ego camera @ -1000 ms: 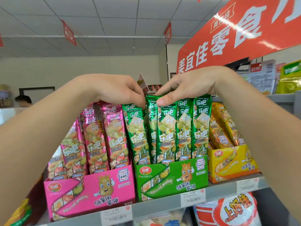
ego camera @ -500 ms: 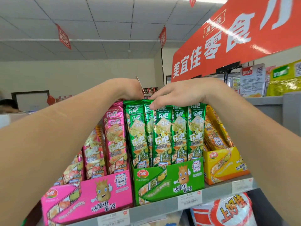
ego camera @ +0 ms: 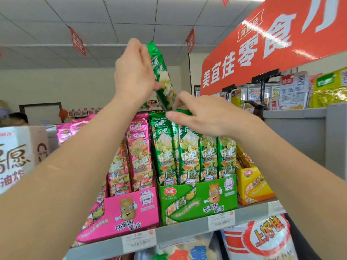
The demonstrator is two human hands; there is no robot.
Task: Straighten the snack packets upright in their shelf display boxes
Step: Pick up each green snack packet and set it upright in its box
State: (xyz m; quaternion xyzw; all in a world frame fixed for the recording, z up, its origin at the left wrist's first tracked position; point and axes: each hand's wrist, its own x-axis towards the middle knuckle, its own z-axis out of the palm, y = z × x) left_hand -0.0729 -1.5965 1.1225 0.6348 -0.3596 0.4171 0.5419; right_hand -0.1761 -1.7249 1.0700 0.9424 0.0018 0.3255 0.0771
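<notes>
green packet held over its box, lower end pointing at the row below

the left hand (ego camera: 134, 76), upper centre of the frame, grips the lifted green packet (ego camera: 161, 72) with fingers curled round its left edge. the packet's long axis is near vertical, its top tipped to the upper left and its lower end just above the standing green packets (ego camera: 189, 152) in the green display box (ego camera: 197, 199). the right hand (ego camera: 202, 115) is lower and nearer that row, with bent fingers on the packet tops and the thumb stretched left; i cannot tell whether it pinches one. the slot probably lies straight down, behind the front row, with the crowded tops in the way. on the same shelf (ego camera: 178, 231), a pink box (ego camera: 127, 209) sits left and a yellow box (ego camera: 251, 184) right.
</notes>
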